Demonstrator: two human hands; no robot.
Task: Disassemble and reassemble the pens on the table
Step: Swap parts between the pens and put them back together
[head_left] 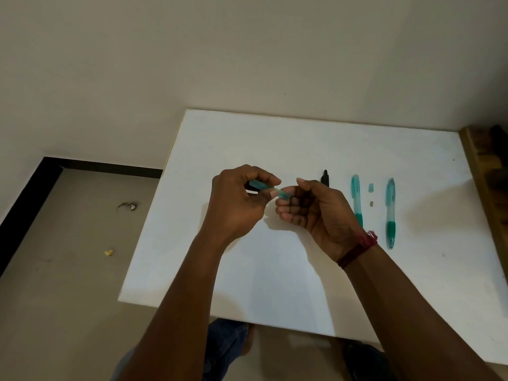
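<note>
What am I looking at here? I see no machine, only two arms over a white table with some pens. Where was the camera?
There is no robot here. A person works with bare hands, and the single picture comes from a camera worn on their head, looking forward and down. That is why both arms reach in from the bottom.

The left hand pinches a teal pen barrel above the white table. The right hand, with a red thread at its wrist, has its fingers curled at the barrel's other end. Whether it grips anything, I cannot tell.

Further right on the table lie a black pen part, a whole teal pen, two small loose pieces and a second teal pen. The job is to take the pens apart and put them back together.
</note>
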